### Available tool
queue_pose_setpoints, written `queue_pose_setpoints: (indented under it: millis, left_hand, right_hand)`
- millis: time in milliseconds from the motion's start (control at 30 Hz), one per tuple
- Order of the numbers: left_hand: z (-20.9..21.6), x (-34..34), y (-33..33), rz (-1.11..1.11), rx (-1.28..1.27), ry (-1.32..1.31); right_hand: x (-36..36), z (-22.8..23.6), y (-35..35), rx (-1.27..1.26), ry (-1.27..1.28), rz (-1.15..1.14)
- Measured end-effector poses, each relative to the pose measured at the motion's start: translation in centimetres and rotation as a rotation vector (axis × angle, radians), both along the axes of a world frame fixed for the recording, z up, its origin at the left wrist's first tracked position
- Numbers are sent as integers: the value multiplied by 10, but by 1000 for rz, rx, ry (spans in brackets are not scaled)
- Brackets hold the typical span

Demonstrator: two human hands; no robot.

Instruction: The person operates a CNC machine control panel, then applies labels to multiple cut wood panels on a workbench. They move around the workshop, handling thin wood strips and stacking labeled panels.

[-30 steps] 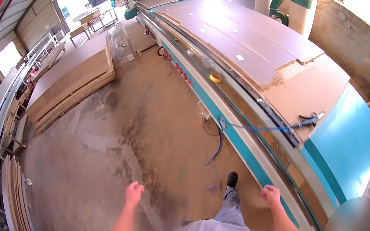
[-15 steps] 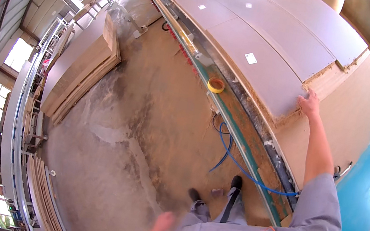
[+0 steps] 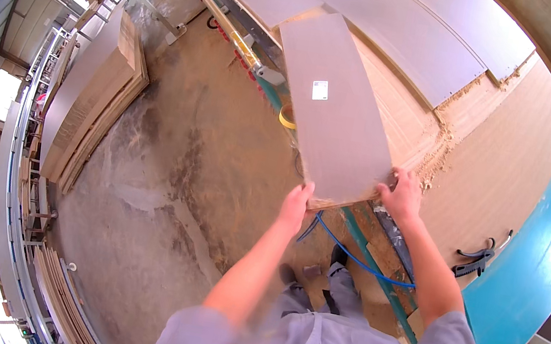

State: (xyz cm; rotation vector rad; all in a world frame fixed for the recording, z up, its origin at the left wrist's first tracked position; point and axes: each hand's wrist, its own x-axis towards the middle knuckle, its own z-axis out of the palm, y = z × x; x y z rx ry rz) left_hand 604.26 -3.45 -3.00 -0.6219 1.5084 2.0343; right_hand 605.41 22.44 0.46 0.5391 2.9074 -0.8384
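A long grey board (image 3: 333,131) with a white label (image 3: 320,90) is gripped at its near end by both hands. My left hand (image 3: 294,206) closes on the near left corner, and my right hand (image 3: 403,195) pinches the near right corner. The board slants over the machine bed's left edge, its near end out past the rail. Other cut grey panels (image 3: 399,43) lie on the tan base board (image 3: 488,164), parted by narrow grooves. Sawdust (image 3: 443,153) is heaped by their near edges.
A black-handled air gun (image 3: 475,262) rests at the base board's right, beside a glossy blue surface (image 3: 538,260). Yellow tape (image 3: 288,116) sits by the green rail. A blue hose (image 3: 369,266) loops near my feet. Stacked boards (image 3: 100,106) stand at the left.
The grey board has been pulled off the base board and swung left toward me. My left hand has come up from below to take its corner; bare base board now shows where it lay.
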Motion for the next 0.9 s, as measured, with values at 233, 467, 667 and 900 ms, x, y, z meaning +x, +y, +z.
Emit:
queue_pose_setpoints:
  millis: [233,467,667,900]
  left_hand:
    - [-22,-6,-28,108,-298,-55]
    - [12,56,-15,526,485,-197]
    - [14,70,16,717,536,-209]
    - [37,90,7,602,488,-364]
  right_hand:
    - [2,4,-25,-360,-148,7]
    - [-68,-7,-45,-1094,-318,-312]
    - [-62,-13,-63,-1115,-167,-337]
    - [-21,-24,-44,-1134,29,-391]
